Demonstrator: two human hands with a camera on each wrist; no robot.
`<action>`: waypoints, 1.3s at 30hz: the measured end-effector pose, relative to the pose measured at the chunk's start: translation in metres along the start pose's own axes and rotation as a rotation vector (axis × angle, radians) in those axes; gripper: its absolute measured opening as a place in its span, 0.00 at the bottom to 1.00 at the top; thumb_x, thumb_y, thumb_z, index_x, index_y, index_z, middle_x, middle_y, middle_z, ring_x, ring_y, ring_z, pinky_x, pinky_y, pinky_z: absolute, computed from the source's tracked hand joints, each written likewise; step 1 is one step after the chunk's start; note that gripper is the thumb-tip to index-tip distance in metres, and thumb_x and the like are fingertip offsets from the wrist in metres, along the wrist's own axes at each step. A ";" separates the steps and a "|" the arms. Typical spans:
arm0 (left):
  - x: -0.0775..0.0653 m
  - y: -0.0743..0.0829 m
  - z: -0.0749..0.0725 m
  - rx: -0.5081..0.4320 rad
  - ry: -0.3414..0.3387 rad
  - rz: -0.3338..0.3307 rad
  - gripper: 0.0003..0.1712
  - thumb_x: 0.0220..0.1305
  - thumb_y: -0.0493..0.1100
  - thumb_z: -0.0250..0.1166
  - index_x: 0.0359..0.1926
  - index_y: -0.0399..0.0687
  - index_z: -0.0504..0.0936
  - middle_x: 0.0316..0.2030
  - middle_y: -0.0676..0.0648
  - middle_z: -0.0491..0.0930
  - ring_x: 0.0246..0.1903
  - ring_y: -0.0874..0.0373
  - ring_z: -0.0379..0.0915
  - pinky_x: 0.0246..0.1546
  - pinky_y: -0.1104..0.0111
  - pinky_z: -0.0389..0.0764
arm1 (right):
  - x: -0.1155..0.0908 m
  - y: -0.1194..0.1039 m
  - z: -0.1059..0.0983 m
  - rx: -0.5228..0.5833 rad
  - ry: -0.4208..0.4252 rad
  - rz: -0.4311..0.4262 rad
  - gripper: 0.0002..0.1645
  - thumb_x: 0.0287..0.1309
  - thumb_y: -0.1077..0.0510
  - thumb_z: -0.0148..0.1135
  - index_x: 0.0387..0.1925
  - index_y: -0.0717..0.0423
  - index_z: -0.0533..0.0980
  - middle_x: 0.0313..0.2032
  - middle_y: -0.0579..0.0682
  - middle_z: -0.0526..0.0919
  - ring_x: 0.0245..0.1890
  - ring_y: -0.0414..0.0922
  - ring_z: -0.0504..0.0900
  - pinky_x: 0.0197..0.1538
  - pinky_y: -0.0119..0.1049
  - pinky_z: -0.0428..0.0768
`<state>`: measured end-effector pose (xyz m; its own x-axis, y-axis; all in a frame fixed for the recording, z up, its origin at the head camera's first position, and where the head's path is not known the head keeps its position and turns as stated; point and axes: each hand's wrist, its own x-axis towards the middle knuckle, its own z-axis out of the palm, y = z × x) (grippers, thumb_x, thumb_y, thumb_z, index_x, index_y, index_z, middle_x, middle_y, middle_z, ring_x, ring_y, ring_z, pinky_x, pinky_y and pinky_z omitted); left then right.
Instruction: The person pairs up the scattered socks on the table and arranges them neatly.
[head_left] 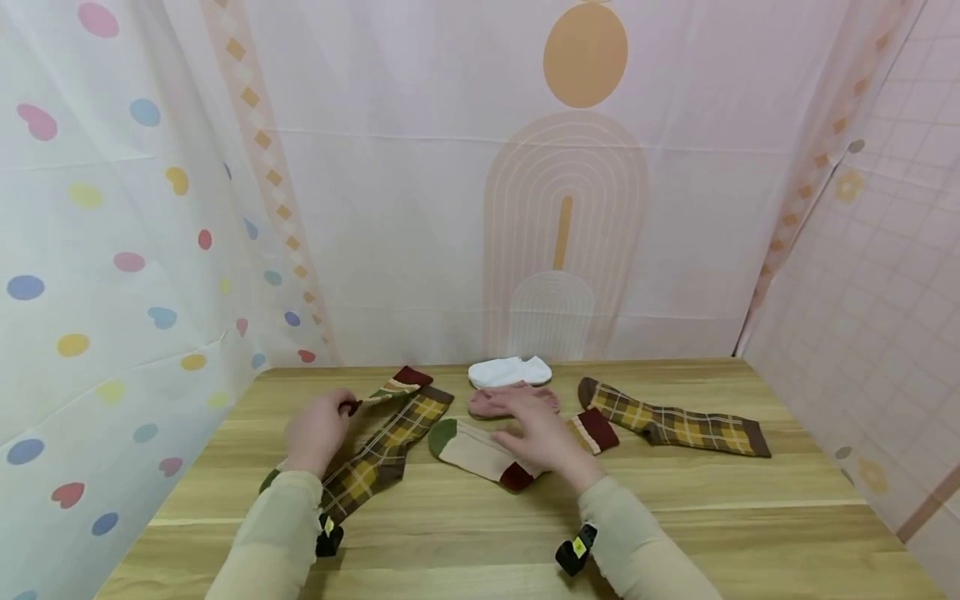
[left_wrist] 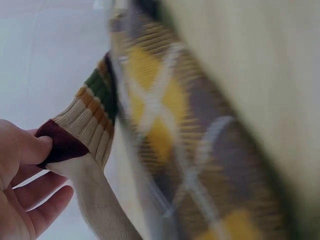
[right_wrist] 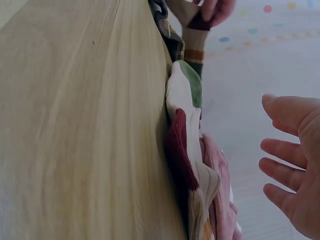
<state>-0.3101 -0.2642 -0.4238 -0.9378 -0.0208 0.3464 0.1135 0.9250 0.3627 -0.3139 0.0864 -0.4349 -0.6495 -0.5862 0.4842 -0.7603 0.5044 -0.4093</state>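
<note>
My left hand (head_left: pixel 318 433) pinches a cream sock by its burgundy heel (left_wrist: pixel 67 145), raised at the table's left side. Its ribbed cuff has green, orange and burgundy bands, and the green toe partly shows behind my forearm. Beside it lies a yellow-and-brown plaid sock (head_left: pixel 386 442). Over the middle, my right hand (head_left: pixel 543 437) hovers with fingers apart and nothing in its grasp. Below that hand is a matching cream sock (head_left: pixel 468 450) with green toe, burgundy heel and burgundy cuff end, partly hidden by the hand. Pink socks (head_left: pixel 486 405) lie just behind it.
White socks (head_left: pixel 506 372) lie at the back of the wooden table (head_left: pixel 450 542), touching the pink ones. Another plaid sock (head_left: pixel 675 425) stretches out on the right. Patterned curtains (head_left: pixel 390 233) hang along the back and both sides.
</note>
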 end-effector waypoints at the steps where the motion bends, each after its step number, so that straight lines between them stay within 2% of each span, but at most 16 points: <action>1: 0.002 0.000 -0.003 -0.005 0.013 -0.001 0.11 0.67 0.34 0.58 0.43 0.44 0.86 0.40 0.38 0.85 0.35 0.39 0.81 0.28 0.48 0.78 | 0.000 0.000 0.001 -0.009 0.000 -0.001 0.31 0.57 0.63 0.71 0.61 0.63 0.73 0.61 0.59 0.76 0.61 0.55 0.74 0.63 0.51 0.71; 5: 0.007 0.004 -0.017 -0.031 0.066 0.009 0.11 0.67 0.33 0.58 0.44 0.43 0.86 0.40 0.37 0.85 0.35 0.38 0.81 0.29 0.47 0.78 | 0.001 -0.001 0.003 -0.026 -0.009 0.011 0.29 0.57 0.63 0.71 0.60 0.64 0.74 0.60 0.59 0.77 0.59 0.54 0.75 0.60 0.50 0.73; 10: 0.007 0.011 -0.033 -0.063 0.151 0.053 0.10 0.67 0.34 0.59 0.44 0.42 0.86 0.39 0.36 0.85 0.33 0.38 0.81 0.28 0.47 0.78 | 0.001 -0.002 0.003 -0.006 -0.022 0.034 0.30 0.58 0.61 0.70 0.61 0.64 0.73 0.62 0.59 0.75 0.61 0.55 0.74 0.62 0.51 0.71; 16: 0.000 0.018 -0.049 -0.084 0.214 0.107 0.08 0.67 0.35 0.62 0.44 0.44 0.86 0.39 0.37 0.85 0.32 0.40 0.81 0.26 0.50 0.76 | 0.001 -0.003 0.003 -0.022 -0.026 0.051 0.30 0.60 0.59 0.70 0.62 0.62 0.73 0.63 0.56 0.74 0.61 0.52 0.74 0.62 0.48 0.72; 19: -0.006 0.021 -0.052 -0.105 0.228 0.149 0.08 0.66 0.34 0.64 0.43 0.44 0.87 0.39 0.38 0.86 0.31 0.42 0.81 0.23 0.55 0.75 | 0.001 -0.002 0.005 -0.032 -0.009 0.036 0.29 0.59 0.60 0.70 0.61 0.64 0.74 0.61 0.58 0.76 0.60 0.53 0.75 0.61 0.50 0.72; 22: -0.014 0.023 -0.053 -0.121 0.215 0.209 0.07 0.64 0.33 0.66 0.41 0.44 0.88 0.38 0.40 0.86 0.30 0.45 0.82 0.23 0.58 0.76 | 0.002 -0.002 0.007 -0.027 0.002 0.014 0.29 0.58 0.62 0.71 0.60 0.65 0.74 0.60 0.59 0.77 0.60 0.56 0.74 0.62 0.52 0.71; 29: -0.033 0.018 -0.054 -0.137 0.111 0.372 0.10 0.59 0.29 0.68 0.38 0.48 0.88 0.34 0.49 0.86 0.29 0.56 0.81 0.28 0.60 0.80 | 0.004 -0.003 0.010 -0.002 0.011 -0.034 0.29 0.57 0.63 0.71 0.60 0.64 0.74 0.60 0.58 0.77 0.61 0.59 0.73 0.64 0.53 0.69; 32: -0.041 0.015 -0.053 -0.176 0.092 0.388 0.13 0.59 0.27 0.68 0.38 0.49 0.88 0.35 0.52 0.86 0.31 0.58 0.80 0.30 0.63 0.81 | 0.005 -0.002 0.012 0.004 0.016 -0.051 0.29 0.57 0.64 0.71 0.60 0.65 0.74 0.60 0.59 0.77 0.60 0.60 0.73 0.64 0.53 0.68; 36: -0.051 0.012 -0.052 -0.286 0.081 0.386 0.15 0.58 0.26 0.68 0.41 0.49 0.88 0.38 0.52 0.86 0.34 0.58 0.82 0.33 0.69 0.82 | 0.005 -0.001 0.014 0.010 0.011 -0.055 0.30 0.58 0.64 0.70 0.61 0.65 0.74 0.60 0.61 0.77 0.61 0.60 0.73 0.64 0.54 0.68; 39: -0.057 0.008 -0.051 -0.379 0.059 0.425 0.17 0.57 0.25 0.68 0.42 0.49 0.88 0.39 0.51 0.86 0.36 0.59 0.83 0.36 0.74 0.81 | 0.005 -0.001 0.015 0.015 0.006 -0.046 0.30 0.58 0.64 0.70 0.62 0.64 0.73 0.60 0.61 0.76 0.61 0.60 0.73 0.63 0.53 0.69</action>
<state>-0.2389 -0.2754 -0.3964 -0.7653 0.2919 0.5737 0.5965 0.6564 0.4618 -0.3161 0.0733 -0.4436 -0.6143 -0.6046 0.5070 -0.7891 0.4676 -0.3983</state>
